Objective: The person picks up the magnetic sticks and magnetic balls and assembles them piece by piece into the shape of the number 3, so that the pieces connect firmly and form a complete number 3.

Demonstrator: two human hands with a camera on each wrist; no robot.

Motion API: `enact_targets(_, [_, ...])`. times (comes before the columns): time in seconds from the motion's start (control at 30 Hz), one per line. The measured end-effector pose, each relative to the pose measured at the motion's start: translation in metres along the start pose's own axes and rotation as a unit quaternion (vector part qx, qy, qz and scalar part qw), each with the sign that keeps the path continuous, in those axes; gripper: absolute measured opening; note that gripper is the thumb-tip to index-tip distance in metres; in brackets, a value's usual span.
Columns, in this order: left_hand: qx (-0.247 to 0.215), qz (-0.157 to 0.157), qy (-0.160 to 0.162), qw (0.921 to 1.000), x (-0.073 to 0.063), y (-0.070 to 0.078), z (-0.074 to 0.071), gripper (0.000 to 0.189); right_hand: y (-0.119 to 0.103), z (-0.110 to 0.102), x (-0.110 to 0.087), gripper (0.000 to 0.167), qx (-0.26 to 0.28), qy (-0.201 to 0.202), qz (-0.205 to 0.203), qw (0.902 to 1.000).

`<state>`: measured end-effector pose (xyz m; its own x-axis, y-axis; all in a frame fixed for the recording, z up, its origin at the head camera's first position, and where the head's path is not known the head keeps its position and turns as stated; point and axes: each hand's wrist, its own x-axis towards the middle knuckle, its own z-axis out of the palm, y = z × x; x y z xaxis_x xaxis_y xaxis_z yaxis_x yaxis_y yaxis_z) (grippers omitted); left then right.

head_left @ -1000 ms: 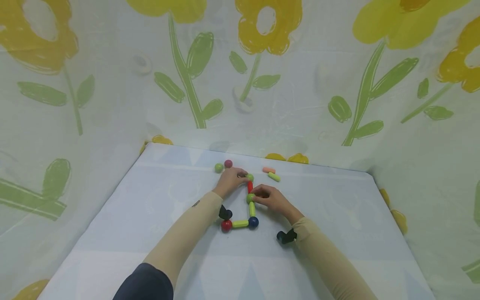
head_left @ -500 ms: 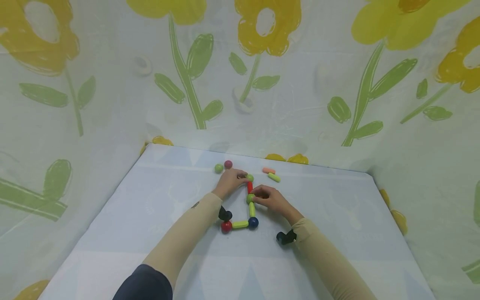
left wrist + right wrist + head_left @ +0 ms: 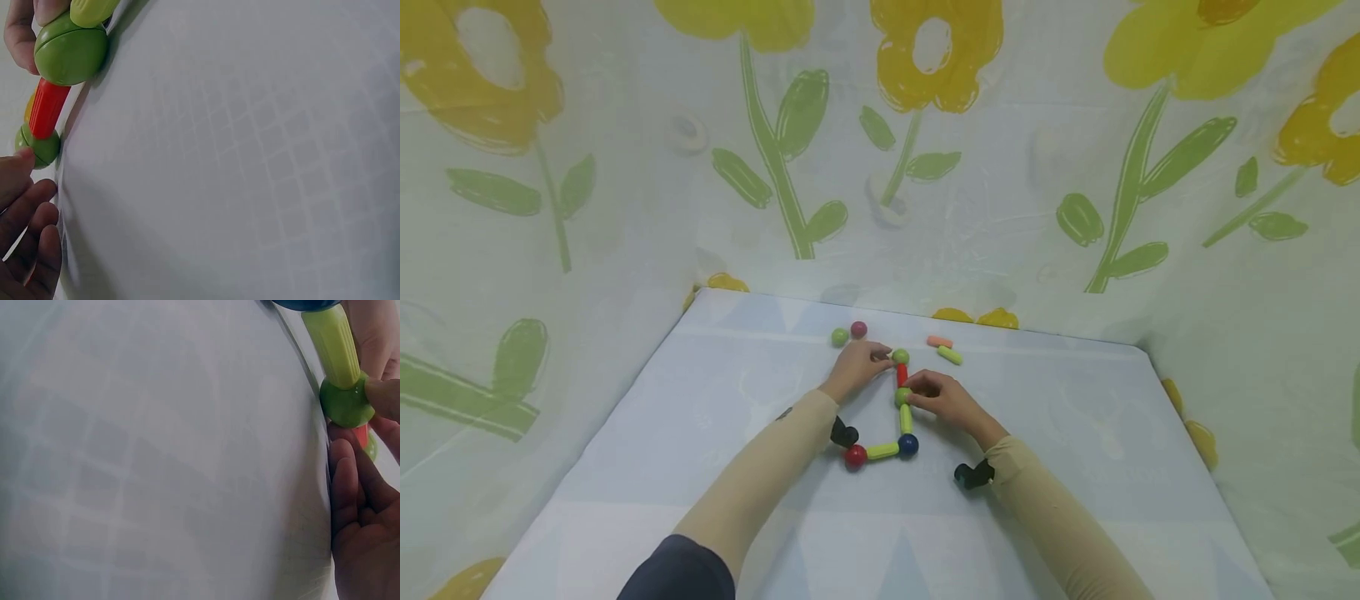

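Observation:
A chain of toy balls and sticks lies on the table in an L shape. From its near left end run a red ball (image 3: 855, 456), a lime stick (image 3: 882, 451), a dark blue ball (image 3: 908, 445), a second lime stick (image 3: 906, 419), a green ball (image 3: 347, 401), a red stick (image 3: 49, 107) and a far green ball (image 3: 901, 357). My right hand (image 3: 946, 400) pinches the nearer green ball between thumb and fingers. At the far green ball is my left hand (image 3: 859, 367); its thumb touches the ball while the other fingers are loosely spread beside it.
Behind my left hand sit a loose green ball (image 3: 840, 337) and a crimson ball (image 3: 859, 330). Right of the chain's far end lie an orange stick (image 3: 939, 342) and a lime stick (image 3: 950, 355). Flower-printed cloth walls (image 3: 1000, 250) border the table.
My left hand has loosened from the far green ball and drawn slightly left. My right hand keeps its pinch, and the chain looks nearly unchanged.

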<state>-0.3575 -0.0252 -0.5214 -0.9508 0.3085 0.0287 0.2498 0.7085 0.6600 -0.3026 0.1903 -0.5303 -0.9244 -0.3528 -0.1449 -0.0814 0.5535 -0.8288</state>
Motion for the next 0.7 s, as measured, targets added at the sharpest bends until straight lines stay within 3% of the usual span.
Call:
enact_targets(0.4, [-0.007,-0.003,-0.013,0.9999,-0.015,-0.009,-0.005,0.035,0.002,0.000,0.000,0.026,0.001,-0.001,-0.004,1.0000])
enact_targets(0.7, [-0.023,-0.004,0.001,0.9997,-0.028,-0.020,-0.004,0.032,0.001,-0.001,0.000,0.024,-0.004,-0.004,-0.009,0.9999])
